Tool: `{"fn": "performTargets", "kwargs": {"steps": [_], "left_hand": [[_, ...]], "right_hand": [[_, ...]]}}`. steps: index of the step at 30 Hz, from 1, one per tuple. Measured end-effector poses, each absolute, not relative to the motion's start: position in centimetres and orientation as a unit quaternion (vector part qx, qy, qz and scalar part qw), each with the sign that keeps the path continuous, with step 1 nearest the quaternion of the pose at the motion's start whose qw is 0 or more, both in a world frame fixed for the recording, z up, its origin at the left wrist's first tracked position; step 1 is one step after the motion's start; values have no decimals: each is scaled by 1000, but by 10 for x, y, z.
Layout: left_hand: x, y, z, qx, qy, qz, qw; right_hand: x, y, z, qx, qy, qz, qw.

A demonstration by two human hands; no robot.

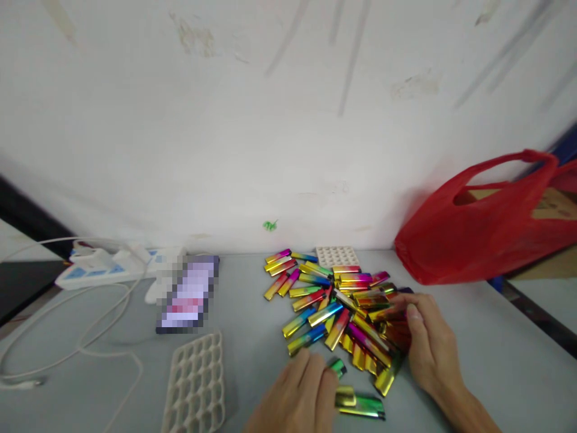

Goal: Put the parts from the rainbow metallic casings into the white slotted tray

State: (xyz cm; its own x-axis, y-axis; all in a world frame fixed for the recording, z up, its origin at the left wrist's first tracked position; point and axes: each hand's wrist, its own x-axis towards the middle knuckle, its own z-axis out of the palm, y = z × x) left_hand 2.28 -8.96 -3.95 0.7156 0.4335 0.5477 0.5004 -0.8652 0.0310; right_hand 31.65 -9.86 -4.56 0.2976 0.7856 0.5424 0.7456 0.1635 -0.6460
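A loose pile of shiny, metallic multicoloured lighters (325, 314) lies on the grey table. My left hand (297, 394) is in front of it, fingers curled together. A green lighter (337, 367) sticks out at its fingertips; the rest is hidden behind the hand. Just right of that hand lie a gold lighter (345, 396) and a green lighter (367, 407). At the pile's right edge, my right hand (430, 343) is cupped with thumb and forefinger apart, touching the lighters there. Some of its fingers are hidden.
A pale tray with round-cornered cells (197, 380) lies at front left, and a similar tray (336, 256) behind the pile. Left are a blurred-out phone (189, 294), a power strip (106, 270) and a white cable (81, 349). A red bag (469, 234) stands right, against the white wall (288, 132).
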Motion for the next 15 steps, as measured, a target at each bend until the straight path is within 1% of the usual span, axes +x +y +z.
{"fn": "performTargets", "kwargs": {"steps": [3,4,7,11,15], "left_hand": [[64,-60,-2,-942,-256,-212,45],[78,-49,9,-941,-263,-211,39],[113,-15,29,-946,-274,-174,1],[141,12,24,-952,-257,-166,-24],[138,20,15,-938,-286,-187,-53]], "right_hand": [[319,-97,-44,-657,-563,22,501],[320,-97,-44,-659,-558,20,504],[323,-97,-45,-665,-553,16,503],[323,-98,-47,-671,-550,14,497],[324,-99,-47,-666,-559,10,494]]}}
